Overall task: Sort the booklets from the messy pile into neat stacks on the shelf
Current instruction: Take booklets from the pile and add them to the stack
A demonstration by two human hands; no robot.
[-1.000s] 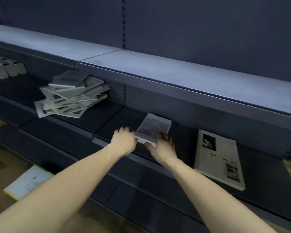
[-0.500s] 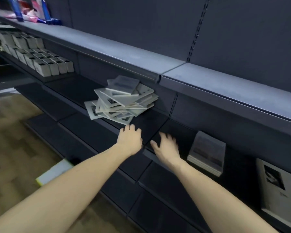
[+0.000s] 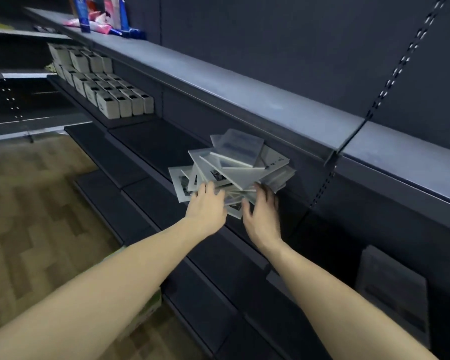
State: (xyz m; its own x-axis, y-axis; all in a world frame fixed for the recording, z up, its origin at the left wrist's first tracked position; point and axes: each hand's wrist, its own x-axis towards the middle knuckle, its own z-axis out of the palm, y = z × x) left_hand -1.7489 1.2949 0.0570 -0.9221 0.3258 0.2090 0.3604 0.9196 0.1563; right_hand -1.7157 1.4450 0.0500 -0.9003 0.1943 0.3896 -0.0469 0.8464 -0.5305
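Dark, matte metal shelving [image 3: 146,152] runs along a slate-blue back wall in front of me, its slotted upright [image 3: 390,81] climbing to the right, and pale wood-pattern flooring [image 3: 29,203] lies to my left. The upper shelf [image 3: 244,87] has a smooth, lighter grey-blue top and carries bright pink and blue packets [image 3: 99,16] at its far end. Below it, rows of small cream boxes [image 3: 115,100] stand upright, packed side by side.

The messy pile [image 3: 231,167] of booklets sits on the middle shelf, thin flat squares with pale grey covers and white edges, fanned at odd angles, some with small dark printed pictures. My left hand [image 3: 205,206] rests on the pile's front left corner, fingers spread and not closed on anything. My right hand [image 3: 263,211] is just beside the pile's lower right edge, fingers loosely apart and touching it, holding nothing. A neat grey stack [image 3: 392,287] lies on the same shelf well to the right, blurred.
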